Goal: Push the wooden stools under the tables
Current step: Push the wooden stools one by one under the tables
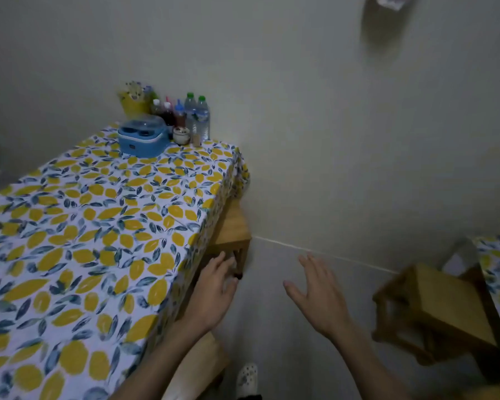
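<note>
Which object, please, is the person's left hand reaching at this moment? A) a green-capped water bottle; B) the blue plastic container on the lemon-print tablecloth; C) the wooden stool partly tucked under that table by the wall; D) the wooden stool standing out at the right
C: the left hand has its fingers at the wooden stool partly under the lemon-print tablecloth.

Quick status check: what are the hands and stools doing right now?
Left hand open, at the stool mostly under the table. Right hand open, empty. Second stool out, unpushed. Nothing blocking.
</note>
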Demonstrator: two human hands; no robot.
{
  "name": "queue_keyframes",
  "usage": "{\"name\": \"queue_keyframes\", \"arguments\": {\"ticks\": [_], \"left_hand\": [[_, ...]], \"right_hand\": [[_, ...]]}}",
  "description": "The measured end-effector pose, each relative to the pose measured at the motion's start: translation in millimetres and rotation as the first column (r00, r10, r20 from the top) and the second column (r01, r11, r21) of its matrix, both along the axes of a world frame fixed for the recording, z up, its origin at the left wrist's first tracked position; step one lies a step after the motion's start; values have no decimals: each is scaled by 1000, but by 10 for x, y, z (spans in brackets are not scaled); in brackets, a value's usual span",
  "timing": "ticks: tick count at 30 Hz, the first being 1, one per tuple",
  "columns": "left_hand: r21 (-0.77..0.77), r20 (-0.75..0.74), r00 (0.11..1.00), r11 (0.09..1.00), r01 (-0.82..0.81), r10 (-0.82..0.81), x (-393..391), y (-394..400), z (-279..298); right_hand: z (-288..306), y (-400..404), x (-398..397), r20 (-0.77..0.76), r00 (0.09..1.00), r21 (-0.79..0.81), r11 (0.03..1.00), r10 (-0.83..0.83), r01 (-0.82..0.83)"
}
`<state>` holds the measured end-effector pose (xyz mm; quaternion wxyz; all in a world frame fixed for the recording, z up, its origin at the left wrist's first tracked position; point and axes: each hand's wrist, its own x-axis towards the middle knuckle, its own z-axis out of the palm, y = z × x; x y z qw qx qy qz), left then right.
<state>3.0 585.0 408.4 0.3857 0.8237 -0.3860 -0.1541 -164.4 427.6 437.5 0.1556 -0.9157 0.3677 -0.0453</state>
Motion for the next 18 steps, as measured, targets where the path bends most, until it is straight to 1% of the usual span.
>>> {"name": "queue_keyframes", "arguments": {"ticks": [3, 5, 10, 15, 18], "left_hand": [[17, 39, 997, 997, -72, 71, 279, -629, 22], [34, 38, 993, 993, -116, 115, 447, -985, 27], [118, 21, 982, 975, -191, 190, 752, -1532, -105], [191, 63, 954, 935, -300, 293, 919, -1854, -399], [240, 57, 921, 890, -388, 386, 978, -2112, -682]], "right_hand": [[53, -660, 430, -28, 994, -13, 995, 103, -103], [87, -1066, 709, -57, 982, -28, 983, 181, -183], [33, -1919, 1293, -89, 948, -10, 951, 307, -309], [-250, -2608, 1913, -137, 877, 67, 888, 460, -455], [-542, -3017, 2300, -181, 794, 100, 814, 580, -572]]}}
